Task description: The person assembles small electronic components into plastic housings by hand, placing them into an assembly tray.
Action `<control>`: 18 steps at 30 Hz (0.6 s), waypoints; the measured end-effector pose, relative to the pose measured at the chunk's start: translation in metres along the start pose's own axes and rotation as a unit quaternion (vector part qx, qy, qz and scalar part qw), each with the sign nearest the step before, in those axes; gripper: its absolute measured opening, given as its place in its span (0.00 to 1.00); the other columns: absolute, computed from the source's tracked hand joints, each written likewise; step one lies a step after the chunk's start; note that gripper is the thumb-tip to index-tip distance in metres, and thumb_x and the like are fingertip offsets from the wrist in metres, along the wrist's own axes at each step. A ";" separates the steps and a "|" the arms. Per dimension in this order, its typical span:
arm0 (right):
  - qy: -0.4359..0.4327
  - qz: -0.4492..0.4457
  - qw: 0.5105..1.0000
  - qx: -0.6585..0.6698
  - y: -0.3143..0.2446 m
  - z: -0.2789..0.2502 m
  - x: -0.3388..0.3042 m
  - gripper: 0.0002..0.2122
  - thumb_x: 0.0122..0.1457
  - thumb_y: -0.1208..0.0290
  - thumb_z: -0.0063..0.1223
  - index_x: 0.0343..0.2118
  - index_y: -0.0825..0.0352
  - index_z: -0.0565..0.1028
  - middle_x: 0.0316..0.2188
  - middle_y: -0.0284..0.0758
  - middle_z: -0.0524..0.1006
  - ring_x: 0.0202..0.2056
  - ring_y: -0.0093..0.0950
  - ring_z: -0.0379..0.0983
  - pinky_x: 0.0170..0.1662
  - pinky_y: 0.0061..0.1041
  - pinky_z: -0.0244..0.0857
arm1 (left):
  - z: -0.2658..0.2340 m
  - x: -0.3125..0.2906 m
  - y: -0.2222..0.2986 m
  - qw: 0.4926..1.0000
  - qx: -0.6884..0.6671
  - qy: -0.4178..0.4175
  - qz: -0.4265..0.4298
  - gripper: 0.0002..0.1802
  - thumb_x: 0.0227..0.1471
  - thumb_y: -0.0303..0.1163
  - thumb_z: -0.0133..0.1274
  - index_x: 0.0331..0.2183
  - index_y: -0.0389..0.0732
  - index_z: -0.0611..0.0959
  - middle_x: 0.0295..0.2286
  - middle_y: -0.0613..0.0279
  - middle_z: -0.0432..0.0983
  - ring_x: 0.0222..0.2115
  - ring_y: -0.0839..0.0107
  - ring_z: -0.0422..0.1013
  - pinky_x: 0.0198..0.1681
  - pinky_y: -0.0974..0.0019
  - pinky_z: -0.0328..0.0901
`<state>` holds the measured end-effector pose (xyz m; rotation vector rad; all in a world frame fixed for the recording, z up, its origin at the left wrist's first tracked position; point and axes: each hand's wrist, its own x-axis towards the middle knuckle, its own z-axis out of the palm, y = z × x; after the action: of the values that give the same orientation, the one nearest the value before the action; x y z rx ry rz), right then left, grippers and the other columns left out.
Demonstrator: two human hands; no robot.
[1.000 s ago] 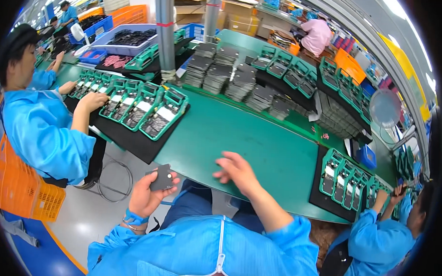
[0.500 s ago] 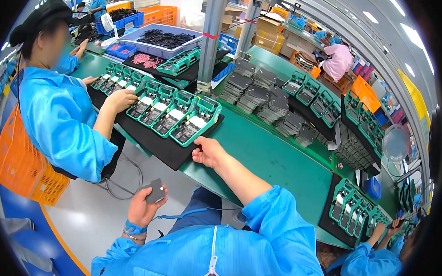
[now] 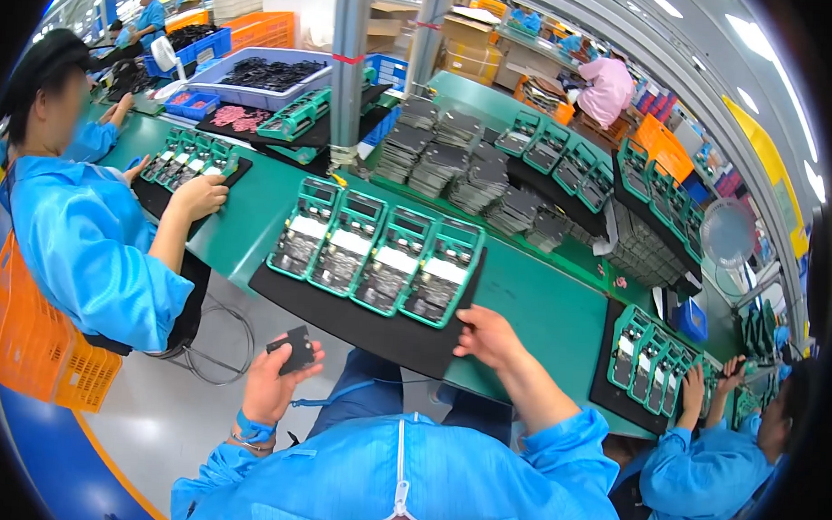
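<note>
My left hand (image 3: 272, 381) holds a small dark grey rectangular plate (image 3: 294, 348) between thumb and fingers, off the front edge of the bench. My right hand (image 3: 488, 338) is closed on the right front corner of a black mat (image 3: 359, 324). Several green frames (image 3: 377, 249) stand side by side on that mat, each with dark parts and a white patch inside. The mat lies on the green bench in front of me, its front edge sticking out past the bench. A blue cord runs from the band on my left wrist.
Stacks of dark grey plates (image 3: 428, 164) stand behind the mat, beside a metal post (image 3: 349, 83). To the left, a co-worker (image 3: 87, 239) handles another mat of frames. More frames (image 3: 649, 367) sit on a mat at right, near another person. An orange crate (image 3: 38, 329) stands on the floor.
The mat with its green frames has come right, away from the co-worker's mat, with my right hand on its corner. My left hand still holds the small plate.
</note>
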<state>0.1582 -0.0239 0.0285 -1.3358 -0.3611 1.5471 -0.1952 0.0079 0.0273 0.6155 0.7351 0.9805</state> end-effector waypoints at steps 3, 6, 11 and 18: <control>0.110 -0.024 0.992 -0.057 -0.005 0.020 -0.037 0.07 0.54 0.72 0.50 0.28 0.66 0.65 0.16 0.29 0.62 0.14 0.21 0.63 0.17 0.29 0.71 | -0.031 0.024 0.050 0.996 0.067 0.011 0.054 0.18 0.55 0.30 0.41 0.46 0.29 0.68 0.40 0.50 0.72 0.41 0.63 0.70 0.46 0.62 0.65; 0.188 -0.047 0.975 -0.105 0.000 0.023 -0.053 0.07 0.54 0.71 0.50 0.25 0.66 0.66 0.15 0.28 0.63 0.12 0.20 0.62 0.14 0.26 0.68 | -0.060 0.064 0.086 0.990 0.086 -0.046 0.104 0.17 0.55 0.29 0.42 0.44 0.29 0.72 0.40 0.55 0.72 0.42 0.68 0.68 0.50 0.66 0.59; 0.365 -0.131 0.889 -0.241 0.016 0.045 -0.056 0.07 0.56 0.69 0.46 0.31 0.68 0.67 0.17 0.30 0.65 0.13 0.20 0.64 0.12 0.22 0.61 | -0.053 0.129 0.131 0.980 0.132 -0.119 0.089 0.16 0.54 0.28 0.44 0.44 0.31 0.72 0.41 0.56 0.72 0.41 0.68 0.69 0.47 0.65 0.63; 0.381 -0.302 0.688 -0.538 0.021 0.055 -0.025 0.15 0.56 0.70 0.45 0.46 0.67 0.71 0.35 0.49 0.70 0.39 0.46 0.67 0.44 0.37 0.62 | -0.013 0.204 0.115 0.975 0.134 -0.173 -0.020 0.13 0.54 0.29 0.45 0.42 0.36 0.74 0.39 0.59 0.73 0.41 0.70 0.68 0.47 0.66 0.62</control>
<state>0.0970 -0.0332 0.0454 -2.2655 -1.1193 -0.0099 -0.1900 0.2412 0.0506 0.9773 0.5687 0.7155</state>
